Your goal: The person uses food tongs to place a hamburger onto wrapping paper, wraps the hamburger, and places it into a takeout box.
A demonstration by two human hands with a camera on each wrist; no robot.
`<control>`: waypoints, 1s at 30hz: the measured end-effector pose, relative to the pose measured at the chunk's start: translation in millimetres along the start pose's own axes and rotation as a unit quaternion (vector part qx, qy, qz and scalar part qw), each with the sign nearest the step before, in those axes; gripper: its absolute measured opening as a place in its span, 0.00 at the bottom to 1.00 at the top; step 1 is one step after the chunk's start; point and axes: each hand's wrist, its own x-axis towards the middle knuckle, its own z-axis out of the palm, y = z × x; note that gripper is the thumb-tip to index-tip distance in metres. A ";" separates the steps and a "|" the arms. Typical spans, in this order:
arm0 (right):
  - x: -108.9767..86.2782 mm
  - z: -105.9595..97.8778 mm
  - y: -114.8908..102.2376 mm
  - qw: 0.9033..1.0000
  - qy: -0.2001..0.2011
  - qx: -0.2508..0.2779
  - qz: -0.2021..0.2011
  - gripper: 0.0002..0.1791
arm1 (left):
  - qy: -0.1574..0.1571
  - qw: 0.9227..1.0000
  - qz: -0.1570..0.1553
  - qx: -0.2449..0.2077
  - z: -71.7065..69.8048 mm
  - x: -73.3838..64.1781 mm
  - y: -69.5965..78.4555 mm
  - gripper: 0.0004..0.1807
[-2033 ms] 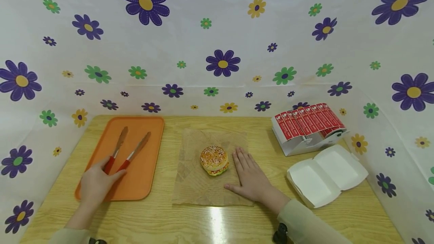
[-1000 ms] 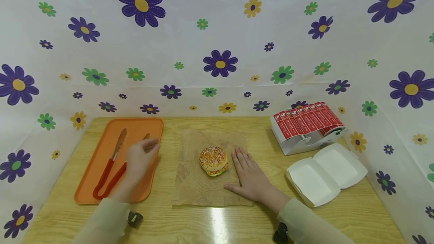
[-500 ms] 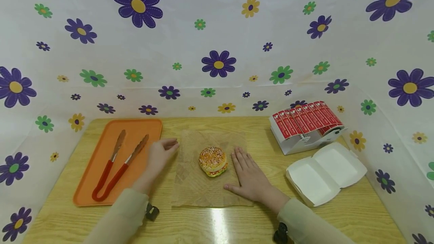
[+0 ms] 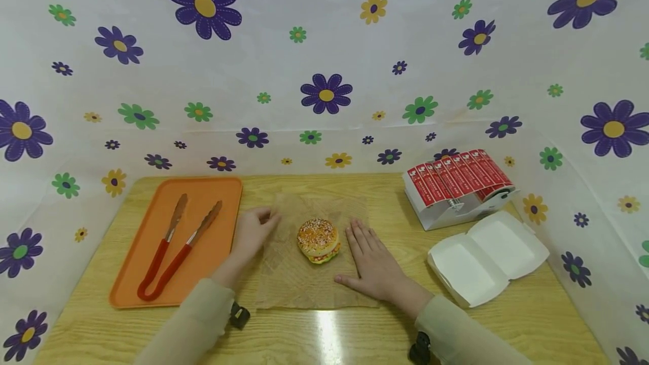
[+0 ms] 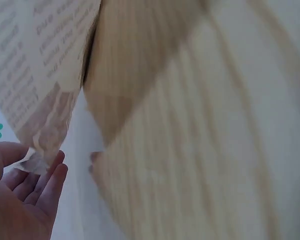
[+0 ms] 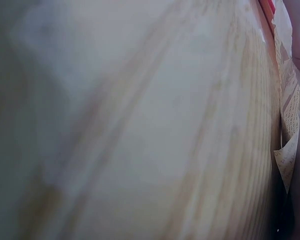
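A sesame-bun burger sits in the middle of a brown printed sheet of wrapping paper. At the sheet's far left corner, my left hand pinches the paper. In the left wrist view the paper corner rises off the table between the thumb and fingers of that hand. My right hand lies flat on the right side of the sheet, fingers straight, beside the burger but apart from it. The right wrist view shows mostly blurred tabletop and a strip of the paper.
Left of the paper, red-handled tongs lie spread on an orange tray. To the right are an opened white takeaway box and a white holder of red-and-white packets. A flowered cloth surrounds the table.
My left hand has let go of the tongs on the tray and moved right to the paper's far left corner, which it now pinches and lifts. The right hand stays in place.
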 end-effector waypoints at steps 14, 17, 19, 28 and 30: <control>2.0 3.1 2.2 1.000 0.009 -0.010 -0.005 0.62 | 0.007 0.996 0.090 -0.021 9.8 -18.3 33.7 0.14; 1.5 4.6 2.9 1.000 0.020 -0.001 -0.008 0.63 | -0.002 0.993 0.119 -0.003 12.0 -26.8 39.0 0.14; 0.7 5.4 3.2 0.999 0.030 0.007 -0.012 0.63 | -0.009 0.988 0.149 0.025 13.8 -32.7 41.8 0.14; 0.8 0.2 -0.5 1.000 0.004 -0.001 0.000 0.62 | -0.044 0.923 0.316 0.214 19.1 -52.3 42.0 0.18; 0.8 -0.3 -0.8 1.000 -0.002 -0.003 0.003 0.62 | -0.042 0.895 0.366 0.251 19.6 -53.9 37.8 0.19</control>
